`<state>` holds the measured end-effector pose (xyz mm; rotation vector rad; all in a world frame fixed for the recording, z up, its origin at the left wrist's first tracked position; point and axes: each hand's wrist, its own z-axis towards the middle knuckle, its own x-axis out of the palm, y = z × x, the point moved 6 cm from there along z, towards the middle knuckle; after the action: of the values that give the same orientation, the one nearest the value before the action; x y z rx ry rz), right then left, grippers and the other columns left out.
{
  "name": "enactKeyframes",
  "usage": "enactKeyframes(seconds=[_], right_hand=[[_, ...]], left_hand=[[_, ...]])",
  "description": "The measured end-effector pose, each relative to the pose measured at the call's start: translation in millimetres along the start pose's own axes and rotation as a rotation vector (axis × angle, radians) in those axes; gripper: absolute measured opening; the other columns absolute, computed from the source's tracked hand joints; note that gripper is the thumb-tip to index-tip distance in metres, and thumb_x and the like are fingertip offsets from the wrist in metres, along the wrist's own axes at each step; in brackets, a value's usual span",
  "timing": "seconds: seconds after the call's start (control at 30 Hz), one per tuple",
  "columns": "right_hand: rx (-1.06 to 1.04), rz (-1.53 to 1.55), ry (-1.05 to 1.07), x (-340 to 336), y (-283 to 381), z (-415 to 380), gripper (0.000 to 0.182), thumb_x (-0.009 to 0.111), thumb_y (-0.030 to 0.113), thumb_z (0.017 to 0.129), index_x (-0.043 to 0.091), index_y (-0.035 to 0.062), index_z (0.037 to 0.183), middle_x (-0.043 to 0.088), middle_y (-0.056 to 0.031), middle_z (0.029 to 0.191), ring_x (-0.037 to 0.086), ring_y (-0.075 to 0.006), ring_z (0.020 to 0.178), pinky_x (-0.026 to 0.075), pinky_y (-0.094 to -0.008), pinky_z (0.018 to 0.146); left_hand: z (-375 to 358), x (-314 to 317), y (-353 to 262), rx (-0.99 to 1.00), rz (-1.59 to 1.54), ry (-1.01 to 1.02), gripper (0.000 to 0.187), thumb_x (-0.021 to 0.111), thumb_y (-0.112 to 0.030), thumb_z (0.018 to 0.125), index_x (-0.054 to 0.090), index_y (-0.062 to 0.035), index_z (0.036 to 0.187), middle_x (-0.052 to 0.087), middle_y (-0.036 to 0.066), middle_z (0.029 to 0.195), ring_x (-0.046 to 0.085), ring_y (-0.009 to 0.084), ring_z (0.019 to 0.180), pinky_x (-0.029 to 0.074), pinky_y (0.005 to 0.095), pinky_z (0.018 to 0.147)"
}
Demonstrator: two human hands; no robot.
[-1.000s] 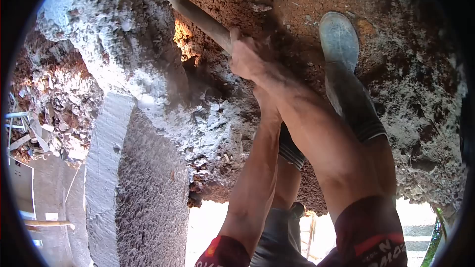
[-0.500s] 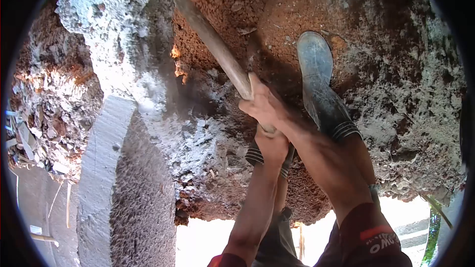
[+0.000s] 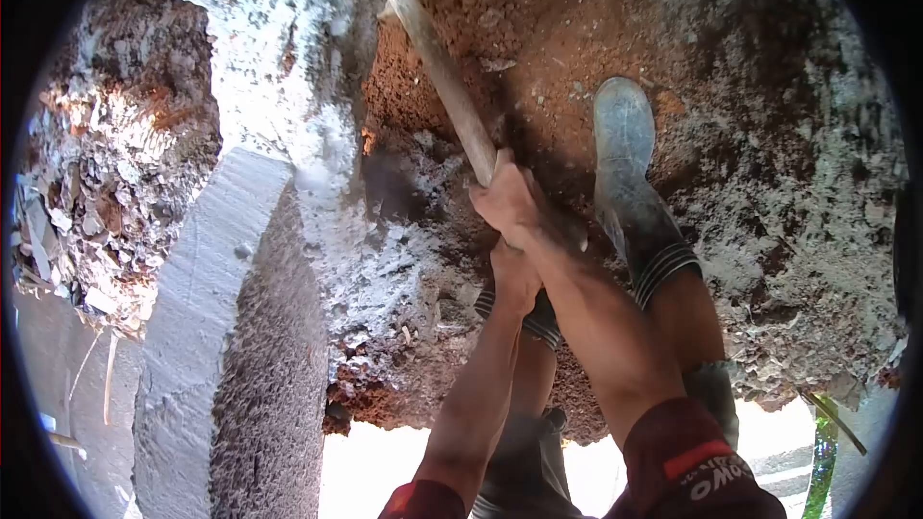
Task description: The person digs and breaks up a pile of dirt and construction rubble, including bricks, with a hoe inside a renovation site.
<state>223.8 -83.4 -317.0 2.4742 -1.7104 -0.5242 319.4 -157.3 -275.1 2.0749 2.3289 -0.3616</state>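
A long-handled hoe slants from the upper left down to my hands; its pale, dirt-covered head lies against the reddish soil, its exact outline blurred. My right hand is wrapped round the wooden handle. Just below it, my left hand is closed round the lower end, partly covered by the right forearm. A grey rubber boot stands on the soil right of the handle. My other leg is partly hidden behind the forearms.
A rough concrete block or beam runs along the left. Beside it rises pale, crusted earth. Broken rubble lies at the far left. Loose red soil spreads ahead. The ground's near edge drops off to a bright area behind my feet.
The hoe's head has turned and shifted right and slightly down in view. Both hands keep their hold, and the view itself has shifted a little.
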Motion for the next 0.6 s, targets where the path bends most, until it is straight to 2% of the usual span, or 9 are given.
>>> enactKeyframes(seconds=[0.07, 0.17, 0.23, 0.27, 0.37, 0.47, 0.5, 0.57, 0.6], right_hand=[[-0.054, 0.048, 0.032, -7.3, -14.7, -12.7, 0.05, 0.064, 0.021, 0.07, 0.047, -0.0038, 0.11, 0.061, -0.0298, 0.089, 0.062, -0.0411, 0.087, 0.049, -0.044, 0.074], [-0.221, 0.159, 0.026, -23.2, -10.5, -20.4, 0.047, 0.063, 0.019, 0.069, 0.047, -0.0049, 0.106, 0.06, -0.0286, 0.083, 0.061, -0.0414, 0.08, 0.048, -0.044, 0.07], [-0.286, 0.185, -0.043, -29.9, -4.2, -7.6, 0.047, 0.063, 0.019, 0.068, 0.047, -0.007, 0.104, 0.059, -0.028, 0.079, 0.061, -0.0404, 0.077, 0.048, -0.0432, 0.068], [-0.245, 0.151, -0.073, -34.4, 12.5, 9.1, 0.048, 0.063, 0.019, 0.067, 0.046, -0.0082, 0.103, 0.059, -0.028, 0.079, 0.061, -0.0395, 0.076, 0.048, -0.0427, 0.067], [-0.419, 0.167, -0.091, -55.6, 83.3, 88.0, 0.048, 0.065, 0.023, 0.073, 0.046, -0.0129, 0.1, 0.059, -0.0274, 0.077, 0.063, -0.0319, 0.069, 0.05, -0.0411, 0.06], [-0.419, 0.155, -0.117, -73.5, 141.5, 141.0, 0.058, 0.061, 0.024, 0.08, 0.034, -0.0116, 0.117, 0.061, -0.0213, 0.072, 0.062, -0.0299, 0.057, 0.054, -0.0359, 0.049], [-0.428, 0.166, -0.1, -65.8, 143.8, 153.1, 0.058, 0.061, 0.024, 0.08, 0.034, -0.0116, 0.117, 0.061, -0.0213, 0.072, 0.062, -0.0299, 0.057, 0.054, -0.0359, 0.049], [-0.539, -0.075, -0.233, -65.3, 145.5, 163.4, 0.057, 0.055, 0.025, 0.086, 0.029, -0.0069, 0.125, 0.063, -0.0202, 0.075, 0.065, -0.0296, 0.066, 0.055, -0.0332, 0.051], [-0.431, -0.051, -0.153, -61.5, 136.5, 157.7, 0.055, 0.054, 0.024, 0.086, 0.028, -0.0055, 0.124, 0.063, -0.0217, 0.079, 0.065, -0.0299, 0.071, 0.056, -0.0352, 0.06]], left_hand=[[-38.9, 9.2, -11.1, -0.046, -0.022, 0.045, 0.022, 0.062, -0.005, 0.08, 0.055, -0.0019, 0.101, 0.06, 0.004, 0.076, 0.056, 0.0108, 0.062, 0.045, 0.0255, 0.051], [-44.5, 22.2, -8.0, -0.124, -0.001, 0.088, 0.028, 0.063, -0.003, 0.08, 0.054, -0.0008, 0.107, 0.06, 0.004, 0.092, 0.057, 0.0115, 0.08, 0.049, 0.0276, 0.067], [-25.7, 24.4, -14.3, 0.258, -0.03, 0.053, 0.024, 0.062, -0.004, 0.08, 0.054, 0.0011, 0.102, 0.061, 0.005, 0.09, 0.057, 0.0109, 0.079, 0.048, 0.027, 0.069], [-8.9, 23.2, -38.0, 0.335, 0.358, -0.035, 0.023, 0.062, -0.004, 0.079, 0.055, 0.0021, 0.099, 0.062, 0.004, 0.087, 0.057, 0.0109, 0.08, 0.048, 0.0263, 0.071], [57.1, 49.7, -118.0, 0.458, 0.355, -0.064, 0.015, 0.056, -0.007, 0.082, 0.054, 0.0002, 0.095, 0.061, 0.005, 0.084, 0.056, 0.0118, 0.074, 0.048, 0.0271, 0.062], [111.6, 71.1, -176.4, 0.352, 0.185, -0.024, 0.01, 0.056, -0.004, 0.081, 0.052, -0.0013, 0.089, 0.058, 0.005, 0.074, 0.051, 0.0118, 0.055, 0.045, 0.0255, 0.047], [150.3, 67.1, -173.5, 0.518, 0.03, 0.02, 0.017, 0.063, -0.003, 0.072, 0.056, 0.0028, 0.085, 0.061, 0.007, 0.074, 0.054, 0.0126, 0.057, 0.042, 0.027, 0.047], [177.5, 53.1, -146.9, 0.385, 0.184, -0.101, 0.023, 0.067, -0.007, 0.072, 0.058, 0.0035, 0.09, 0.063, 0.007, 0.083, 0.055, 0.0123, 0.069, 0.045, 0.0276, 0.057], [169.3, 59.0, -146.7, 0.388, 0.172, -0.093, 0.023, 0.067, -0.007, 0.072, 0.058, 0.0035, 0.09, 0.063, 0.007, 0.083, 0.055, 0.0123, 0.069, 0.045, 0.0276, 0.057]])
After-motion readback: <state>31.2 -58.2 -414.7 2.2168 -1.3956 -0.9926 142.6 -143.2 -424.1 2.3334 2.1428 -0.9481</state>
